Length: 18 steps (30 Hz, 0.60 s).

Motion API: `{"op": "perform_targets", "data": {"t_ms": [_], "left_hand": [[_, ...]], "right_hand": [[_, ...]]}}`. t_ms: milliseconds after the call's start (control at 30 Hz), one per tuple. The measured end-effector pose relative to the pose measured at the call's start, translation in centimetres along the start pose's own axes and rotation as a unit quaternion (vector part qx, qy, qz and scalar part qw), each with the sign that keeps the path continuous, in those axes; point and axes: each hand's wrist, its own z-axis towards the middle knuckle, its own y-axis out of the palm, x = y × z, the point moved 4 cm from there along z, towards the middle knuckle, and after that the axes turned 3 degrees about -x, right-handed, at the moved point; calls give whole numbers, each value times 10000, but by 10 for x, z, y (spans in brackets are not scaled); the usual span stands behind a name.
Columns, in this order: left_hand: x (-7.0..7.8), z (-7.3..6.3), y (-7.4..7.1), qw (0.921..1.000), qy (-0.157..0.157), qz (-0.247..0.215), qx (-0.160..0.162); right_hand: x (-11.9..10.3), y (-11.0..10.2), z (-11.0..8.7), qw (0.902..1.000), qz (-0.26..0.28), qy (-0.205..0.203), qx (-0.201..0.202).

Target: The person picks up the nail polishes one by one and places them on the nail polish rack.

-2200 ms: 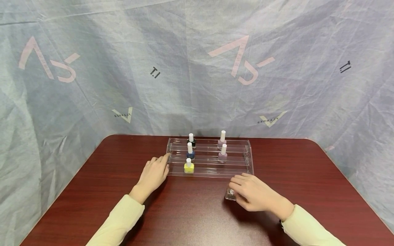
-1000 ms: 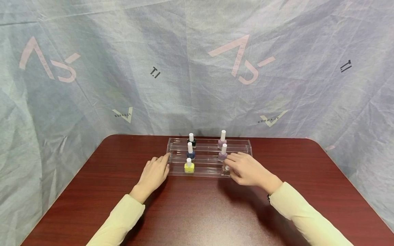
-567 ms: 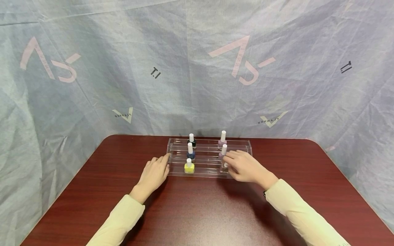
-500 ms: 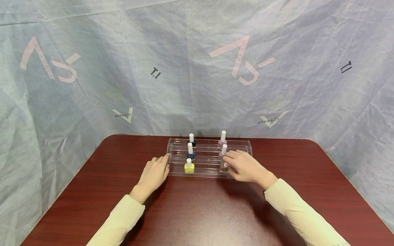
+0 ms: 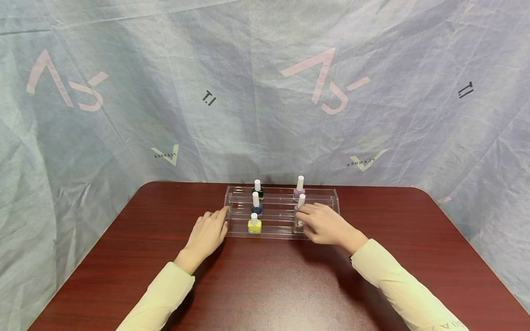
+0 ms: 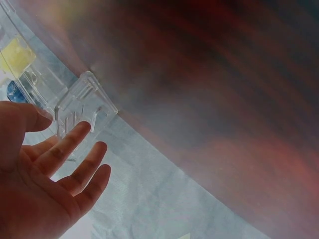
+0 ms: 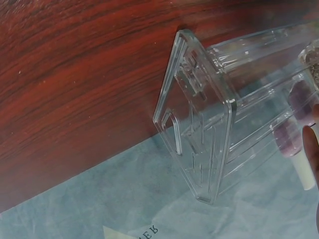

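Note:
My right hand [image 5: 325, 225] pinches a clear, glittery nail polish bottle [image 5: 299, 226] at the right part of the front tier of a clear display rack [image 5: 277, 228]. Its cap is hidden by the fingers. In the right wrist view the glittery bottle [image 7: 312, 62] shows at the right edge. Close behind it is a lilac nail polish [image 5: 301, 200], partly covered by my fingers. My left hand [image 5: 205, 233] rests at the rack's left end. In the left wrist view its relaxed fingers [image 6: 92, 167] lie by the clear end panel [image 6: 84, 102].
On the rack's left part stand yellow [image 5: 254, 226], blue [image 5: 256, 209] and dark [image 5: 258, 192] nail polishes, one per tier. A second lilac nail polish [image 5: 299, 193] stands on the back tier. Behind the red-brown table [image 5: 256, 285] hangs a grey printed cloth [image 5: 256, 128].
My right hand has brought the glittery nail polish from the table up to the rack's front tier, then shifted it slightly left. The left hand stays at the rack's left end.

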Motion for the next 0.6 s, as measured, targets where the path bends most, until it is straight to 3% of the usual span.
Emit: {"op": "perform_targets", "data": {"t_ms": [600], "left_hand": [[1, 0, 0, 10000, -16, -2, -26]], "right_hand": [[-1, 5, -1, 9998, 127, 22, -177]]}}
